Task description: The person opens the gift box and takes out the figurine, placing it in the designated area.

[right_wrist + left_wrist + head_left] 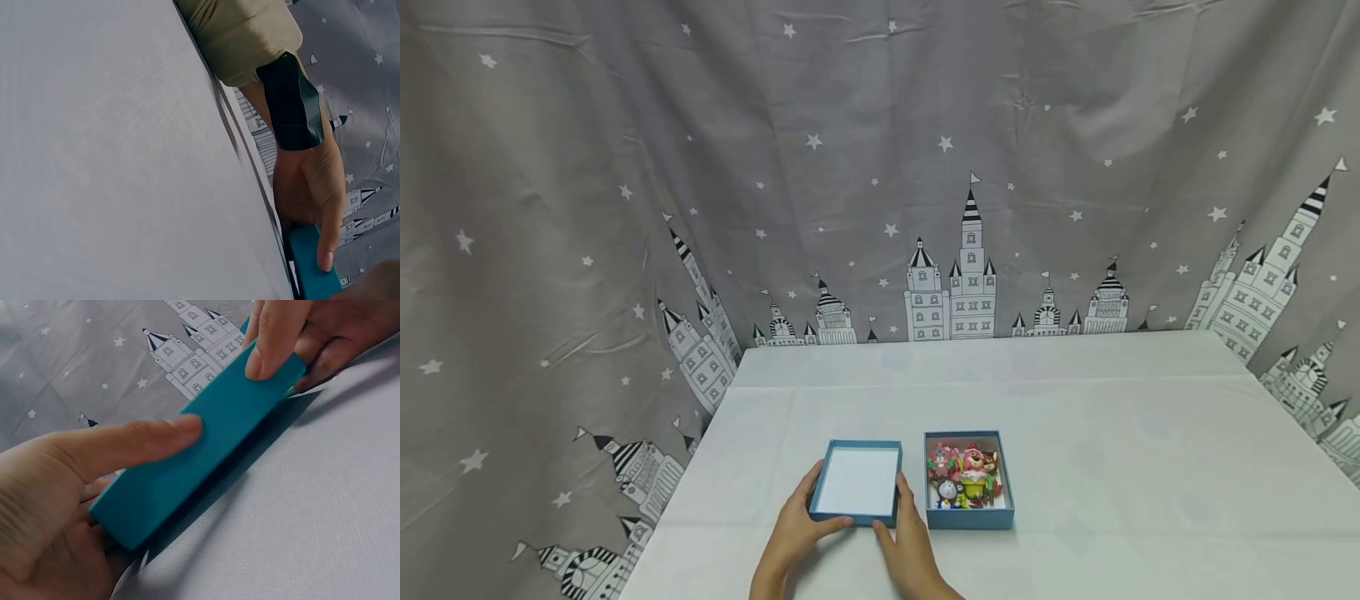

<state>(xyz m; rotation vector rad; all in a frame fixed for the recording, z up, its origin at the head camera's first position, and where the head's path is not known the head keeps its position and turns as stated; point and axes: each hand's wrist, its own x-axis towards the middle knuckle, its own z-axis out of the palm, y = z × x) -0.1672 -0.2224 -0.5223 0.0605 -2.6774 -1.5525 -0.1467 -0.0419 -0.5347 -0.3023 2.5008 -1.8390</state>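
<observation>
Both hands hold a shallow teal box lid (pixel 856 483), its white inside facing up. My left hand (pixel 799 521) grips the left side and near left corner, with its thumb laid along the front wall. On the right, my right hand (pixel 910 540) holds the near right corner, thumb on the front wall too. In the left wrist view, the lid (pixel 215 434) is tilted, and a dark shadow lies along its lower edge. The right wrist view shows the left hand (pixel 310 187) with its thumb on the teal wall (pixel 309 256).
Just right of the lid, a matching teal box (pixel 970 520) holds several small colourful toy figures (pixel 973 471). Both are over a table with a white cloth (pixel 1120 450). Behind it hangs a grey curtain (pixel 850 100) printed with castles and stars.
</observation>
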